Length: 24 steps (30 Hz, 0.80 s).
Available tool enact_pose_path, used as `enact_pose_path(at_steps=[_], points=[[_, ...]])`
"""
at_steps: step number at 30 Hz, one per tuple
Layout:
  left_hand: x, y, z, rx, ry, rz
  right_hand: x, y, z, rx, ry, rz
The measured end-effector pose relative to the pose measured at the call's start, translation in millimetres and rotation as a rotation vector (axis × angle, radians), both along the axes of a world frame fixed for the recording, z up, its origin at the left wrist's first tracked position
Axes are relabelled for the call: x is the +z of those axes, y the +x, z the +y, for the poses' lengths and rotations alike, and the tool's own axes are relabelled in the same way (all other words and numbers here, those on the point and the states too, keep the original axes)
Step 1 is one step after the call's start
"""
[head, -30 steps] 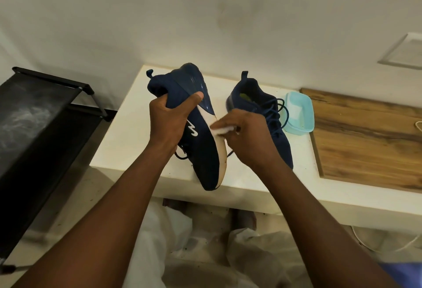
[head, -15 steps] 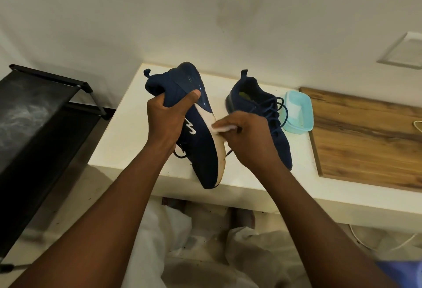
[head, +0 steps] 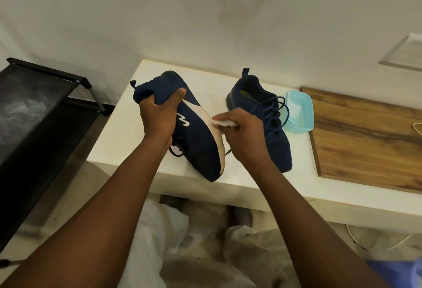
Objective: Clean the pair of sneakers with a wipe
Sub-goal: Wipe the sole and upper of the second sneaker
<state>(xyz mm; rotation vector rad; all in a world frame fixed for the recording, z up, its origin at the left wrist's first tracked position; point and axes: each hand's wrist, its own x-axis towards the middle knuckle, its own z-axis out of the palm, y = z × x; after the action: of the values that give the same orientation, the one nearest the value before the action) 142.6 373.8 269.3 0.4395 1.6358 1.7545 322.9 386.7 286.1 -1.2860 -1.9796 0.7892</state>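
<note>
Sneaker [head: 196, 141] up off the counter [head: 127, 127], heel end gripped in left hand [head: 158, 118]; tipped flatter than a second ago. Pinches wipe [head: 225, 123] in right hand [head: 244, 134], presses it on white midsole [head: 218, 143]. Likely mid-wipe; second sneaker [head: 276, 141] sits on counter, seemingly not started.

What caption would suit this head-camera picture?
Left hand grips a navy sneaker while right hand presses a white wipe to its sole edge.

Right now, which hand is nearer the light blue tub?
Right. The right hand, pinching the wipe, is just across the resting sneaker from the tub; the left hand grips the other sneaker, farther away.
</note>
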Motion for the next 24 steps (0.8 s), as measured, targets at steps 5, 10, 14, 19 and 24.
enact_pose_path(at_steps=[5,10,14,19,24], points=[[-7.2,-5.5,-1.4,0.053,-0.025,-0.001,7.5,-10.0,-10.8,0.13,0.084,-0.125],[-10.7,-9.6,1.5,0.057,-0.044,-0.027,7.3,19.5,-36.7,0.254,0.007,-0.33],[-10.4,-9.3,1.2,0.037,-0.058,-0.026,0.8,32.9,-42.3,0.31,-0.127,-0.354],[-13.7,-12.7,1.3,0.061,-0.08,-0.047,14.4,22.8,-20.4,0.095,-0.029,-0.014],[-14.0,-8.6,3.9,0.045,-0.075,-0.034,3.5,-5.3,-14.8,0.068,0.058,-0.022]])
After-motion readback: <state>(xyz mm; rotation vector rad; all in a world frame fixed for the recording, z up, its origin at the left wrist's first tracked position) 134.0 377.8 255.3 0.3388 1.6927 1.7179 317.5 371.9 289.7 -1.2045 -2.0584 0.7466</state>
